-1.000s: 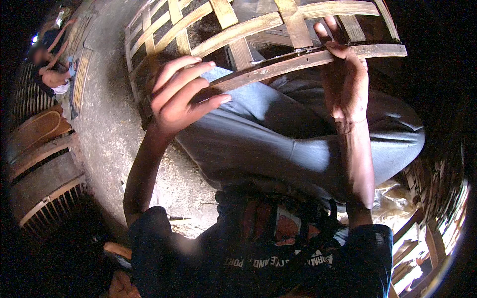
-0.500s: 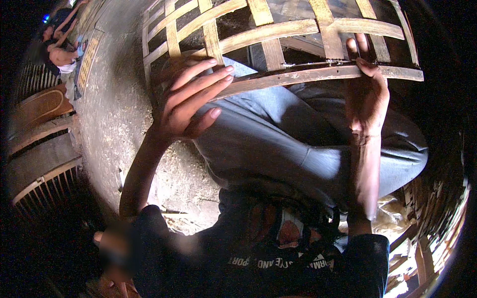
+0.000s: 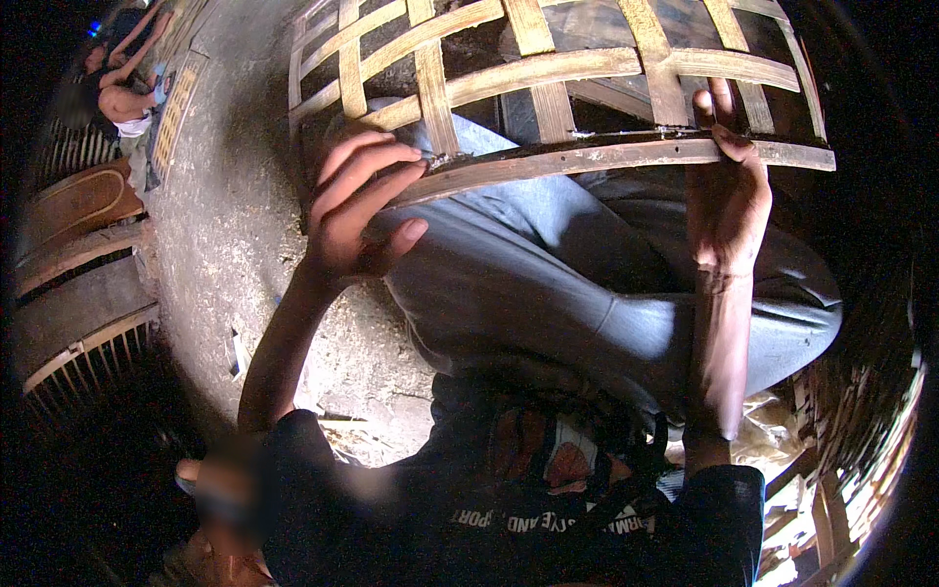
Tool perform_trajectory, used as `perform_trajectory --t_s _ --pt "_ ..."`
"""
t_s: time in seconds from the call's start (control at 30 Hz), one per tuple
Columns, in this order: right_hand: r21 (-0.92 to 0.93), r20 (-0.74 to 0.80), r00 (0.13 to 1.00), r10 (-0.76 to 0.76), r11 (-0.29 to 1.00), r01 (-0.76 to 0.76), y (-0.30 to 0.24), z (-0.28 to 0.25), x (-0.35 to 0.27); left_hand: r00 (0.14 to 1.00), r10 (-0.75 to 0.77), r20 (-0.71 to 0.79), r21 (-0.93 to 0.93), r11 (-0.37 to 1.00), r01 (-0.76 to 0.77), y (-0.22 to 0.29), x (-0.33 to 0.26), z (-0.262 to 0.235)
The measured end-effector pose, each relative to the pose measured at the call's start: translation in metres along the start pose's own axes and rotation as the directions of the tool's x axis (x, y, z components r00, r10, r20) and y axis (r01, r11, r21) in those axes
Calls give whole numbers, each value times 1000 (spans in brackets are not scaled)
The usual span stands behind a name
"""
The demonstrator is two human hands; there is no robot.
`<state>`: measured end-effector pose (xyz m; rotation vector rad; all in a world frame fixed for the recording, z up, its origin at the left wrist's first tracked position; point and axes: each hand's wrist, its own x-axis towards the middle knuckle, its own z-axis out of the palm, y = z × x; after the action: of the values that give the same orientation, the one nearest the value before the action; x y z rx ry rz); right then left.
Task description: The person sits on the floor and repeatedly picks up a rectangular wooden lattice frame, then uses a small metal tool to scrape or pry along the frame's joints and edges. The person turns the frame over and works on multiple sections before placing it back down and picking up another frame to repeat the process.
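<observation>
Well, the right hand (image 3: 729, 201) pinches the near rail (image 3: 587, 158) towards its right end, thumb nearest; the left hand (image 3: 347, 210) curls by the left end, whether gripping I can't tell. The woven frame (image 3: 548, 69) lies just beyond both, above the legs (image 3: 518, 245), rail running left to right.

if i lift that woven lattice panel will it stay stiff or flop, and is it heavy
The woven lattice panel will probably stay fairly stiff, since its crossed strips meet a solid edge bar. It's likely light for its size, given the wide gaps.
</observation>
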<state>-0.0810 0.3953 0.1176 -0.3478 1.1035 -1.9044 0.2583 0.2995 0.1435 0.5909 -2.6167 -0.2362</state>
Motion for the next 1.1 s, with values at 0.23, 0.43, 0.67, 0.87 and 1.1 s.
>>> perform_trajectory --t_s 0.23,0.43,0.67,0.87,1.1 --pt "-1 -158 985 74 997 -75 5 -16 6 997 -56 -55 -87 995 51 5 -1 16" --pt "-17 74 997 -35 999 36 2 0 1 995 -17 96 13 1000 16 6 17 7" --pt "-22 -80 997 19 1000 -21 3 -13 4 997 69 19 144 987 -71 -2 52 -1" --pt "-9 -37 999 31 999 -32 8 -23 8 976 -24 218 -95 994 45 -13 48 -12" --pt "37 84 996 -18 999 15 0 6 0 878 -104 468 -284 923 261 -21 79 -13"
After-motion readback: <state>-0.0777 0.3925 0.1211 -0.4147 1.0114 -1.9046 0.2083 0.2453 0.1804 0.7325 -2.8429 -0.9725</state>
